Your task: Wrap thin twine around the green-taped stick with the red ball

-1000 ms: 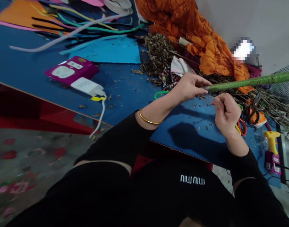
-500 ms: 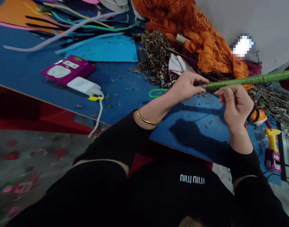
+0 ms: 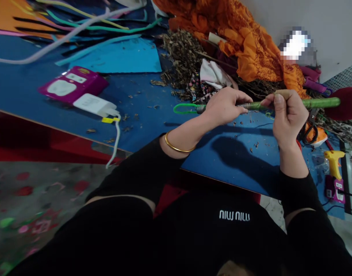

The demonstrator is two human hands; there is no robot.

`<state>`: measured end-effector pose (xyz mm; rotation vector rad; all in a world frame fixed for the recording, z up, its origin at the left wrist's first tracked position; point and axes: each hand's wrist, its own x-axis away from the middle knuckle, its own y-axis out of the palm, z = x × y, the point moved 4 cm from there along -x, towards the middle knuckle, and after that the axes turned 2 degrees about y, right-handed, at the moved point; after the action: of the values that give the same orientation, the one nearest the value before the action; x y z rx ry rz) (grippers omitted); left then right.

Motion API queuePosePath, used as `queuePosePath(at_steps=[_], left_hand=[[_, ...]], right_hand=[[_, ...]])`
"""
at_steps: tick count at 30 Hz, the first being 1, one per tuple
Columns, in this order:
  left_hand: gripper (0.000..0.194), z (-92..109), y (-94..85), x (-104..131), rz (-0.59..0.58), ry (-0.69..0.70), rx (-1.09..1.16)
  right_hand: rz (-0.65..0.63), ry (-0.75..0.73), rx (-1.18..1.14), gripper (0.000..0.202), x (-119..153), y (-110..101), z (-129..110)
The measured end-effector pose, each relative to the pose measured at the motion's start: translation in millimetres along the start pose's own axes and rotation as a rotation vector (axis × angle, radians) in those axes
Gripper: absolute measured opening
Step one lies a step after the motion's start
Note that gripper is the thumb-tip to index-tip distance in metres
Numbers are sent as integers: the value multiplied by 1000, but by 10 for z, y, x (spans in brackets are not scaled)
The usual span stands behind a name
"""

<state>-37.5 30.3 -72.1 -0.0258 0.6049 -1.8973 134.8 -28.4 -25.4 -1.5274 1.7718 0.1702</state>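
Note:
A long green stick (image 3: 319, 103) lies level above the blue table, with a bright green loop (image 3: 184, 109) at its left end. My left hand (image 3: 226, 105) is wrapped round the stick near grey windings, a gold bangle on its wrist. Pinched at the fingertips, my right hand (image 3: 289, 115) is at the stick's middle; what is between its finger and thumb is too small to tell. The stick's right part runs behind this hand and comes out beyond it.
Dried plant matter (image 3: 183, 57) and orange cloth (image 3: 250, 57) lie behind my hands. Black scissors (image 3: 310, 132) and a yellow glue gun (image 3: 334, 163) are at the right. A purple packet (image 3: 75, 84) and blue sheet (image 3: 118, 57) are at the left.
The green stick has tilted to nearly level, and its right end has come down and left. My right hand has risen slightly and now overlaps the stick. The view has shifted a little.

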Motion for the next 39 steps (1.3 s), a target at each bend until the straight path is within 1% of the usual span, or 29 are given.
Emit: queuePosePath(at_steps=[2,4,8,12,16,20,24,27,29,30,33,35,36,37,39], left_hand=[[26,14,-1,11,7,3,-39],[28,31,-2,25,20,2,-87],[31,83,-4,63,46,5,-196],[35,141,13,94,57,48,-276],[41,172,42,111,56,101,-332],[45,164,61,115,29,162,-380],[37,152,75,114,-5,210,-440],[34,151,60,110,-7,198,-473],[36,142,22,98,-8,163,-469],[37,135,-11,89,-5,144,-457],[34,111,-163,48,20,83,-405],[33,89,-289,17,28,29,-380],[35,77,-353,4,25,0,-375],[37,65,-414,-8,19,-26,-373],[39,39,-523,-28,-4,-56,-360]], right_hand=[[-2,9,-29,29,-21,15,39],[-17,30,-9,29,-36,28,77],[-59,51,69,36,-47,53,171],[-85,112,80,42,-58,58,292],[-104,139,96,40,-73,32,362],[-116,151,105,41,-66,30,381],[-138,164,65,43,-48,91,349],[-159,194,-8,46,-85,92,317],[-153,244,-87,46,-146,3,311],[-142,276,-126,46,-184,-75,312],[-122,403,-177,37,-294,-413,313],[-106,495,-152,22,-346,-685,307],[-78,522,-130,14,-367,-826,299],[-29,530,-108,11,-388,-969,290],[112,505,-71,22,-423,-1241,280]])
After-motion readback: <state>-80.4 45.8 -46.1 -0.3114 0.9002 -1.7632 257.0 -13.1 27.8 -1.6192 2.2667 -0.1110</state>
